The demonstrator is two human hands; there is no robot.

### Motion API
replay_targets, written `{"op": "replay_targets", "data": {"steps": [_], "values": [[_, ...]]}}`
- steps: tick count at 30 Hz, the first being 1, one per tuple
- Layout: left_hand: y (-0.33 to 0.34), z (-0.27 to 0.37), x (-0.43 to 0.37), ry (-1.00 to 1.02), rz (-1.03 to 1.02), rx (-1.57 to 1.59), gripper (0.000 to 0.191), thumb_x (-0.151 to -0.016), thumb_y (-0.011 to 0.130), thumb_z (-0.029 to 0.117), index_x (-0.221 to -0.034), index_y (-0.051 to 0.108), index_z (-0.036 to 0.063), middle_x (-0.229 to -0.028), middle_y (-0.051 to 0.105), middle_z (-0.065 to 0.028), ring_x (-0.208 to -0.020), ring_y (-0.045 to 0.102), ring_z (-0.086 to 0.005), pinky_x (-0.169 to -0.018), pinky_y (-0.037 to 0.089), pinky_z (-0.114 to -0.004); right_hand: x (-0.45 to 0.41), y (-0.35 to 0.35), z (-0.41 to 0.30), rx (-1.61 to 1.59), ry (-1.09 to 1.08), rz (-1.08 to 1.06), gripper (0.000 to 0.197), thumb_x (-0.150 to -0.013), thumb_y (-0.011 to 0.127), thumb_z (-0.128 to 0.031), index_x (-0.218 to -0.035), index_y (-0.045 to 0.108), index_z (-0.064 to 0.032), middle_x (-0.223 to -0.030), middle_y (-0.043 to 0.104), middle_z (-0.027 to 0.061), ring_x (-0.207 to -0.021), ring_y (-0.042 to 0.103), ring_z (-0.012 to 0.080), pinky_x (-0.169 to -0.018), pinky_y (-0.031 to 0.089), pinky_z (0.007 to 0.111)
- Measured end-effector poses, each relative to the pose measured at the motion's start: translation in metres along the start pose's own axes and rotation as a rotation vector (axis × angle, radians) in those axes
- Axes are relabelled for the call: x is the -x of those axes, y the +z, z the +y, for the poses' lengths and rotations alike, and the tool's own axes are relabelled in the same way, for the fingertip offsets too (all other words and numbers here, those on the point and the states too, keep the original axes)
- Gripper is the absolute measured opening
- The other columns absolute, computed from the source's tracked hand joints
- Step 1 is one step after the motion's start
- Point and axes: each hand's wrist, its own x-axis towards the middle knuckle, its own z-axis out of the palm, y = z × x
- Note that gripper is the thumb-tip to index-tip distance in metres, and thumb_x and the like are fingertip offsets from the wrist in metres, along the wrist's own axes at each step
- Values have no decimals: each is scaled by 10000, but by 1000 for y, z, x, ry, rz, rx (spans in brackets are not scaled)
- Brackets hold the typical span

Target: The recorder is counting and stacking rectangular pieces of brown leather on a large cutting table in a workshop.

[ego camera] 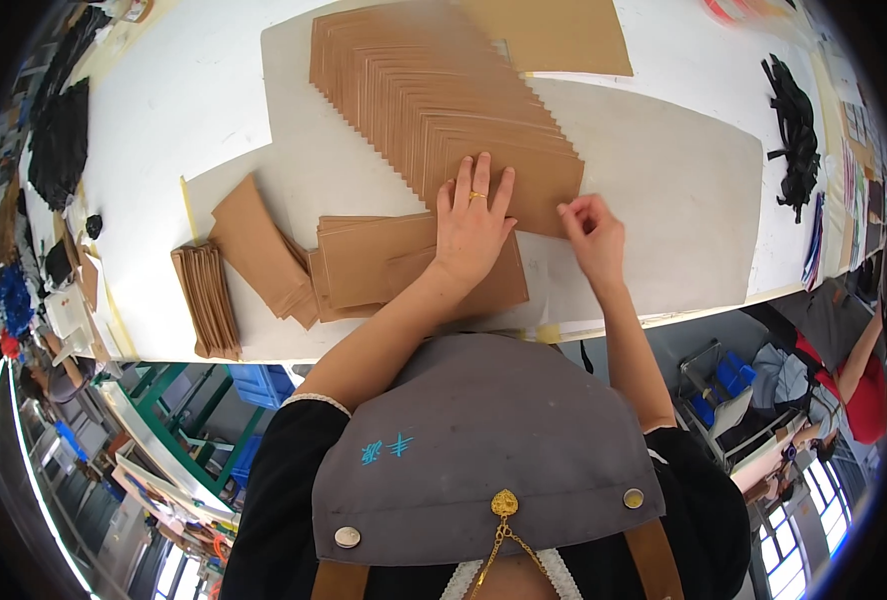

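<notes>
Many flat brown pieces, in a leather-like sheet material, lie overlapped in a stepped fan (421, 97) slanting across the table. My left hand (476, 217) rests palm down on the nearest end of the fan, its fingers spread, a ring on one finger. At the right edge of the top piece, my right hand (597, 232) has thumb and forefinger curled together; whether they pinch that edge is unclear. Below my left hand and forearm, partly covered, lies a loose pile of brown pieces (372, 259). Left of it are a slanted stack (260, 247) and a tight bundle (207, 300) of similar pieces.
Grey sheeting (676, 187) covers part of the white table (173, 90). A tan sheet (563, 34) lies at the back. Black strips (792, 142) are on the right, black material (61, 146) far left. Blue crates (260, 384) stand below the table. Another person (863, 401) is at right.
</notes>
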Motion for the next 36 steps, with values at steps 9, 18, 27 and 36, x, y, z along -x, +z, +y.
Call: {"op": "replay_targets", "data": {"steps": [9,18,27,36], "values": [[-10,-4,-9,33,-42,-19,748,-746,788,389,-1380,480,136,-1435,370,-184,-1307,370,-363,-932,385,-502,65,35,-11,140,-122,-139,261,-826,763,-246,-1014,644,-109,-632,615,6,-550,608,174,-529,476,316],[-14,1,-14,5,-121,-35,725,-753,788,362,-1372,487,132,-1414,384,-179,-1295,379,-357,-921,400,-493,58,49,-15,246,-135,-106,146,-850,721,-243,-898,658,-120,-635,618,0,-580,626,188,-542,483,329],[-16,-3,-17,2,-126,35,684,-755,790,212,-1367,497,125,-1419,380,-179,-1303,375,-368,-953,403,-507,79,24,-13,-291,-90,-114,93,-836,716,-88,-890,647,-57,-806,692,52,-739,664,177,-690,537,314],[-46,-8,0,141,24,299,567,-846,718,411,-1275,575,69,-1422,423,-170,-1310,393,-382,-975,406,-516,64,19,-16,-358,-84,-313,175,-918,661,-91,-1063,623,-2,-838,712,76,-745,658,116,-709,526,271]]}}
